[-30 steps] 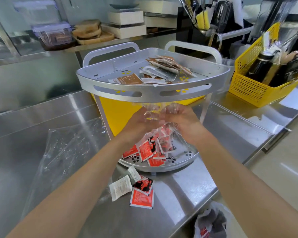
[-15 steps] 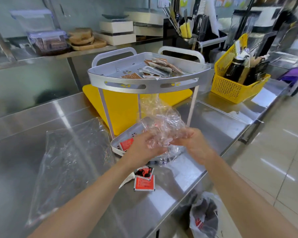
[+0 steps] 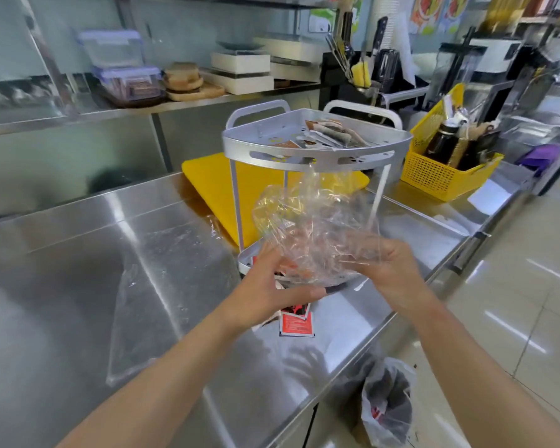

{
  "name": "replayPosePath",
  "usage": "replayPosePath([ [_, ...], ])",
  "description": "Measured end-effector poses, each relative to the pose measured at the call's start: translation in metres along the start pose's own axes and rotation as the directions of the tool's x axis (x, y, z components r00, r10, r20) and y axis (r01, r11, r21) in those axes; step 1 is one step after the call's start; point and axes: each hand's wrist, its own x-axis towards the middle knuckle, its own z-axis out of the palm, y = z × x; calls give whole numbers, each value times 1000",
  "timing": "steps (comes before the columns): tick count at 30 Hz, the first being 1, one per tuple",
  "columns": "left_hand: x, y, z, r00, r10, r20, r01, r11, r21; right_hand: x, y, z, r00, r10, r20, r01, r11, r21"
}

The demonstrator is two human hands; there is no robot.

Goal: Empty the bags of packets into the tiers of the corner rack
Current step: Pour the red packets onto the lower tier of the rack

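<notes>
The person is holding a crumpled clear bag (image 3: 314, 231) in front of the corner rack (image 3: 314, 147), just above its lower tier (image 3: 249, 258). The left hand (image 3: 272, 289) is cupping it from below with fingers (image 3: 301, 294) loosely curled, while the right hand (image 3: 392, 270) is pinching its edge. The bag looks empty, so they are probably bunching it up to throw away. Red packets (image 3: 296, 324) are lying on the bench (image 3: 78, 253) beside the rack, apparently spilled. Brown packets (image 3: 330, 134) are sitting in the top tier.
</notes>
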Motion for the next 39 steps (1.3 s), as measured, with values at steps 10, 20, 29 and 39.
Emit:
replayPosePath([
  [10, -46, 16, -105, 846, 48, -532, -140, 981, -134, 38, -20, 95, 972, 47, 228, -86, 983, 163],
  [20, -72, -51, -186, 547, -474, -690, 265, 880, -394, 88, 51, 182, 898, 423, 119, -437, 826, 357],
  [29, -77, -113, -183, 494, -761, -419, 452, 637, -624, 112, 124, 204, 711, 672, 208, -702, 667, 249],
  [39, -65, -175, -211, 163, -690, -705, 578, 646, -498, 135, 151, 203, 730, 677, 90, -678, 735, -29],
])
